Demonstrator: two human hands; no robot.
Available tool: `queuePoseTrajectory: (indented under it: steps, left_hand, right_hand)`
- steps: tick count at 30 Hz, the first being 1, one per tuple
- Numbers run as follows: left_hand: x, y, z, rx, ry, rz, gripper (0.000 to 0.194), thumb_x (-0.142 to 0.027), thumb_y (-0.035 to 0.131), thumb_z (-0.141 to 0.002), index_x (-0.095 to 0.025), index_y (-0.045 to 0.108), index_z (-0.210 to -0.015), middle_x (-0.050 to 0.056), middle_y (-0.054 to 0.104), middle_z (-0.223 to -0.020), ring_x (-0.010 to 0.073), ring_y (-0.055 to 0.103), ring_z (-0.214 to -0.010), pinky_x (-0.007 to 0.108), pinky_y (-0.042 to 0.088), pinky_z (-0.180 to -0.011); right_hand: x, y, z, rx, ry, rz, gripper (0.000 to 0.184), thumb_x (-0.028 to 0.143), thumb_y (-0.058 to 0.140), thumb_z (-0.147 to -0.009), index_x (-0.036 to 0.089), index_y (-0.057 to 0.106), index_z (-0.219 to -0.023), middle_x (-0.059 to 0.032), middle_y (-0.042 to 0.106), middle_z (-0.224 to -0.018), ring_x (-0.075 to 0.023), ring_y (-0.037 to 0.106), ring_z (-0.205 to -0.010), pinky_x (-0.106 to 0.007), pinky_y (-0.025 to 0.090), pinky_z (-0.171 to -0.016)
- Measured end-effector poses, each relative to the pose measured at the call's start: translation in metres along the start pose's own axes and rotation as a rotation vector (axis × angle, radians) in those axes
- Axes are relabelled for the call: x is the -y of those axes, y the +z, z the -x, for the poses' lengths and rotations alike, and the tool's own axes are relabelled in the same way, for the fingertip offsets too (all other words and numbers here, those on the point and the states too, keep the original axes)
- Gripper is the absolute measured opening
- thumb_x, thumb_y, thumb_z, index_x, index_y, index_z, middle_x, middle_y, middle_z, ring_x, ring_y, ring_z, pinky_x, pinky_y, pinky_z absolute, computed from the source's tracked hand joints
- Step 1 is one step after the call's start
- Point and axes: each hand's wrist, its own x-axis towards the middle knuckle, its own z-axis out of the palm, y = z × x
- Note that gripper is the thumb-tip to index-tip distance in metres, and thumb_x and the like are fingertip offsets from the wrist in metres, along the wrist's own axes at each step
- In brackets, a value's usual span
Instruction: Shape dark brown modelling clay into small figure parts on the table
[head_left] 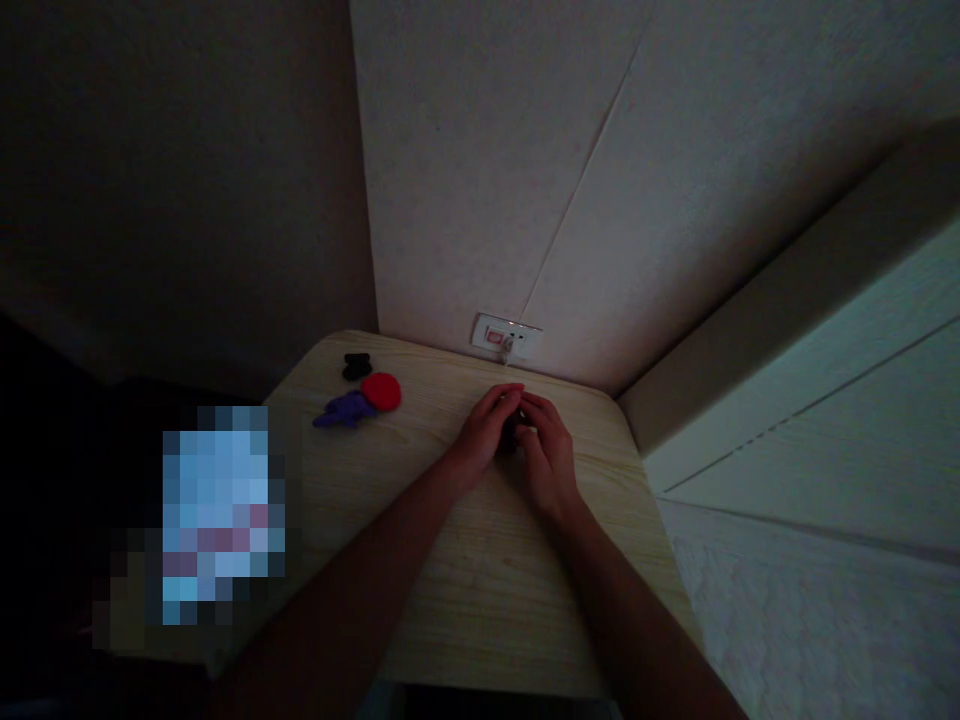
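My left hand [484, 432] and my right hand [547, 450] meet over the far middle of a light wooden table [480, 580]. Both have their fingers curled round a small dark thing [511, 432] held between them; most of it is hidden and I cannot name it. To the left on the table lie a flat red round piece [382, 391], a purple piece [345, 410] touching it, and a small black piece [357, 366] behind them.
The table stands in a dim room corner. A white wall socket [505, 338] with a plug in it sits just behind the table's back edge. A blurred bright patch [221, 510] lies at the table's left edge. A pale bed or panel [817, 560] runs along the right.
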Motion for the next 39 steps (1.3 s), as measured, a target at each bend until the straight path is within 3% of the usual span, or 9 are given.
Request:
queuePoseTrajectory:
  steps: [4, 8, 12, 18, 21, 27, 30, 34, 39]
  left_hand:
    - [0.003, 0.001, 0.001, 0.070, -0.081, 0.040, 0.032, -0.039, 0.079, -0.080, -0.021, 0.071, -0.105, 0.004, 0.073, -0.097, 0.0184, 0.067, -0.089, 0.030, 0.051, -0.081]
    - [0.009, 0.002, 0.001, 0.099, -0.103, 0.057, 0.032, -0.039, 0.080, -0.079, -0.021, 0.069, -0.103, 0.003, 0.073, -0.094, 0.0210, 0.068, -0.096, 0.033, 0.051, -0.088]
    - [0.001, 0.006, 0.006, 0.091, -0.124, 0.309, 0.045, -0.062, 0.070, -0.084, -0.019, 0.066, -0.099, 0.007, 0.073, -0.101, 0.0268, 0.068, -0.112, 0.037, 0.053, -0.099]
    - [-0.028, 0.002, 0.015, -0.082, -0.287, 0.473, 0.069, -0.083, 0.042, -0.089, -0.021, 0.060, -0.112, 0.010, 0.068, -0.095, 0.0311, 0.070, -0.104, 0.045, 0.058, -0.091]
    - [-0.031, 0.000, 0.015, -0.060, -0.285, 0.430, 0.075, -0.088, 0.042, -0.084, -0.022, 0.058, -0.114, 0.012, 0.067, -0.095, 0.0320, 0.070, -0.099, 0.046, 0.057, -0.087]
    - [-0.022, 0.001, 0.005, -0.093, -0.196, 0.296, 0.060, -0.069, 0.042, -0.094, -0.018, 0.067, -0.115, 0.012, 0.065, -0.113, 0.0220, 0.065, -0.093, 0.034, 0.053, -0.082]
    - [-0.020, -0.001, 0.001, -0.131, -0.153, 0.226, 0.052, -0.057, 0.044, -0.095, -0.017, 0.072, -0.112, 0.011, 0.065, -0.116, 0.0189, 0.063, -0.090, 0.031, 0.052, -0.080]
    - [-0.020, -0.002, 0.000, -0.069, -0.174, 0.187, 0.048, -0.052, 0.047, -0.094, -0.015, 0.072, -0.112, 0.013, 0.070, -0.112, 0.0205, 0.065, -0.087, 0.032, 0.052, -0.075]
    - [-0.020, -0.001, 0.003, 0.064, -0.256, 0.133, 0.050, -0.052, 0.048, -0.092, -0.012, 0.072, -0.111, 0.016, 0.076, -0.102, 0.0215, 0.068, -0.076, 0.032, 0.050, -0.067]
  right_hand:
    - [0.004, 0.004, 0.005, -0.023, 0.056, -0.023, 0.061, 0.038, 0.060, -0.097, 0.021, 0.045, -0.154, -0.0183, 0.055, -0.152, -0.0316, 0.059, -0.134, -0.056, 0.050, -0.113]
    - [0.007, 0.007, 0.004, -0.038, 0.051, 0.039, 0.048, 0.047, 0.053, -0.102, 0.021, 0.057, -0.142, -0.0169, 0.063, -0.143, -0.0320, 0.059, -0.133, -0.057, 0.046, -0.116]
    - [0.005, 0.014, 0.000, -0.018, 0.082, 0.045, 0.050, 0.049, 0.050, -0.104, 0.020, 0.057, -0.144, -0.0177, 0.066, -0.140, -0.0303, 0.064, -0.127, -0.053, 0.051, -0.111]
    - [0.002, 0.019, -0.006, 0.069, 0.027, 0.009, 0.048, 0.042, 0.067, -0.096, 0.022, 0.057, -0.139, -0.0132, 0.073, -0.123, -0.0260, 0.071, -0.110, -0.043, 0.056, -0.099]
    - [-0.003, 0.021, -0.009, 0.033, 0.050, -0.054, 0.039, 0.037, 0.066, -0.096, 0.024, 0.059, -0.132, -0.0080, 0.076, -0.110, -0.0222, 0.072, -0.097, -0.038, 0.058, -0.090]
    - [-0.023, 0.010, -0.019, -0.266, 0.347, -0.319, 0.034, 0.044, 0.069, -0.090, 0.022, 0.065, -0.116, -0.0025, 0.072, -0.093, -0.0160, 0.068, -0.075, -0.030, 0.057, -0.067]
    - [-0.028, -0.002, -0.025, -0.371, 0.481, -0.517, 0.036, 0.047, 0.078, -0.080, 0.021, 0.067, -0.100, 0.0030, 0.064, -0.078, -0.0104, 0.058, -0.059, -0.023, 0.049, -0.049]
    - [-0.024, -0.007, -0.029, -0.361, 0.598, -0.623, 0.040, 0.054, 0.083, -0.074, 0.021, 0.063, -0.082, 0.0080, 0.053, -0.064, -0.0061, 0.045, -0.046, -0.018, 0.033, -0.037]
    - [-0.012, -0.001, -0.034, -0.283, 0.730, -0.643, 0.052, 0.063, 0.077, -0.076, 0.022, 0.049, -0.060, 0.0088, 0.044, -0.046, -0.0057, 0.034, -0.034, -0.021, 0.021, -0.031]
